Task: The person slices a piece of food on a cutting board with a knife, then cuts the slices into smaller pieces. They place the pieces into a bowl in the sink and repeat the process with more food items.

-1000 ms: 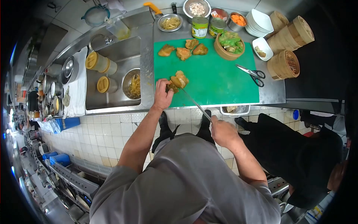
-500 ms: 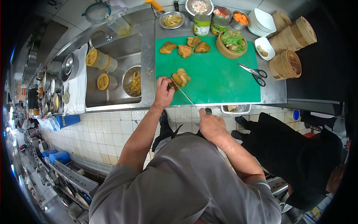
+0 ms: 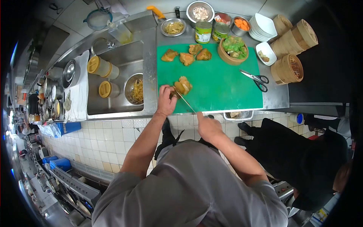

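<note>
On the green cutting board (image 3: 219, 90), my left hand (image 3: 166, 100) presses down with bent fingers on a browned piece of chicken, mostly hidden under the fingertips. My right hand (image 3: 210, 128) is wrapped around the handle of a knife (image 3: 185, 101). Its thin blade slants up and left, with the tip end at the meat beside my left fingers. Sliced chicken pieces (image 3: 183, 85) lie against the blade's far side. Several more browned chicken pieces (image 3: 186, 58) rest along the board's back edge.
Scissors (image 3: 257, 79) and a bamboo steamer (image 3: 229, 58) with green leaves lie on the board's right. Cans (image 3: 203, 32), bowls and stacked steamers (image 3: 297, 39) line the back. Left is a sink (image 3: 126, 49); a person in black (image 3: 291, 159) stands at right.
The view has tilted a little, so the counter appears lower. My right hand and the knife have slid slightly forward and left against the board. My left hand still presses the meat.
</note>
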`<state>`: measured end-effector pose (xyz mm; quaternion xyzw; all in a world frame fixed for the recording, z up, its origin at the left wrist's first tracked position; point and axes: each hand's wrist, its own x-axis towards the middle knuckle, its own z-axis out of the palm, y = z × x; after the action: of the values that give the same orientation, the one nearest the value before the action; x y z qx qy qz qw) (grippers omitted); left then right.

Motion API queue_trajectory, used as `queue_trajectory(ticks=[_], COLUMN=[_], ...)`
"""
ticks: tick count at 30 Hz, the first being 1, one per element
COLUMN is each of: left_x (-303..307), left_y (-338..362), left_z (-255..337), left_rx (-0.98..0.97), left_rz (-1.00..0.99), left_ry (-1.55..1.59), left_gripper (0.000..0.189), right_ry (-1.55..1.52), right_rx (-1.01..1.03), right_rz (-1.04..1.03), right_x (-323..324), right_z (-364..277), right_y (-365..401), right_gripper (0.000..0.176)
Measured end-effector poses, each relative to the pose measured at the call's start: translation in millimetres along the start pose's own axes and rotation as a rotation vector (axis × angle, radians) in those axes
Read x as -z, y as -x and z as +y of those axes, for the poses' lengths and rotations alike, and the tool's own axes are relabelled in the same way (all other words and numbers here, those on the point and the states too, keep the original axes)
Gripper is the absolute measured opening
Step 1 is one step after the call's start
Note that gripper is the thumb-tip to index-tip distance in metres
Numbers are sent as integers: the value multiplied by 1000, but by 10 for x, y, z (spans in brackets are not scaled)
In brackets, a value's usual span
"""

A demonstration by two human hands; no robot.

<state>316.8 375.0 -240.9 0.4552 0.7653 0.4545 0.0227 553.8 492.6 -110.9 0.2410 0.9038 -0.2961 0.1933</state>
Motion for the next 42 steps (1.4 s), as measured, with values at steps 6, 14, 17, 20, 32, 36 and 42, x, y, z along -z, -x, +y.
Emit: queue_trajectory(ticks=[6, 14, 17, 20, 32, 36, 42], left_x=[30, 20, 31, 30, -18, 4, 5], left_y=[-5, 13, -22, -42, 42, 24, 33], left_z=[16, 43, 47, 57, -58, -53, -38], left_rx=[8, 34, -6, -16, 27, 17, 58], left_rz=[-25, -17, -22, -57, 13, 8, -4], left_ry=[10, 19, -1, -13, 55, 67, 98], left_gripper=[33, 34, 38, 40, 36, 35, 34], right_ry=[16, -25, 2, -17, -131, -65, 32], right_rx=[-5, -32, -39, -17, 22, 7, -27], right_rz=[14, -64, -86, -35, 80, 66, -54], right_x=[-299, -314, -295, -245, 184, 306, 372], right_z=[87, 183, 191, 116, -24, -106, -163], right_y=[-382, -217, -344, -504, -33, 120, 286], right_gripper=[29, 27, 27, 26, 21, 22, 31])
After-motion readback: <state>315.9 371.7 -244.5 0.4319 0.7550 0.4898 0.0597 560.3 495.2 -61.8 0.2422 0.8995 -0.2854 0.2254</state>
